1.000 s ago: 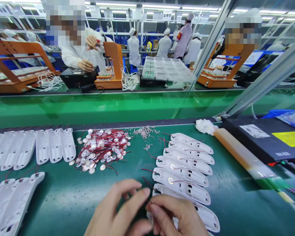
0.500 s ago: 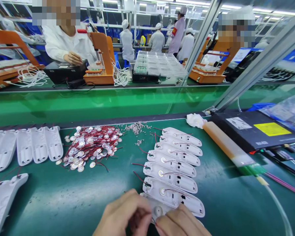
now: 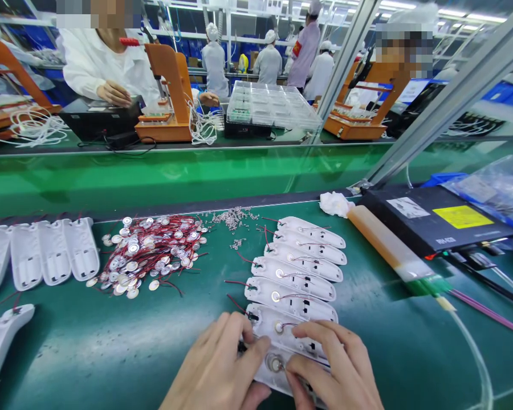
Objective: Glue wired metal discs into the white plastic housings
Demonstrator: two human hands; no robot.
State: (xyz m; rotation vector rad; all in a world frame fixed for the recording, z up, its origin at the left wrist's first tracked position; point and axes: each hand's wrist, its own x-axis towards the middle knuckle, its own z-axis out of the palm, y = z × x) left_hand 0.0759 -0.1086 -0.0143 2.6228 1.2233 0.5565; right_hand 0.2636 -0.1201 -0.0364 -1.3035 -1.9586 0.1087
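The nearest white plastic shell point(image 3: 267, 377) lies under both hands at the bottom of the view, with a round metal disc point(image 3: 276, 363) in it. My left hand point(image 3: 222, 364) is closed at the shell's left end, thumb and forefinger pressed against it. My right hand point(image 3: 336, 364) is bent over the shell's other half; its fingertips pinch beside the disc, apparently on its thin wire, largely hidden by the fingers. Just beyond, a row of similar shells point(image 3: 297, 286) holds discs with wires, red leads sticking out on the left.
Left of the row lies a pile of wired discs point(image 3: 154, 253), with tiny metal parts point(image 3: 233, 218) behind it. More white shells point(image 3: 53, 250) stand at far left. On the right are a tan-and-clear tube point(image 3: 380, 245) and a black box point(image 3: 440, 219). Co-workers sit beyond the green barrier point(image 3: 154, 176).
The hands have moved slightly apart, uncovering the disc and more of the nearest shell. My right fingers have lifted and spread. The whole view has shifted a little.
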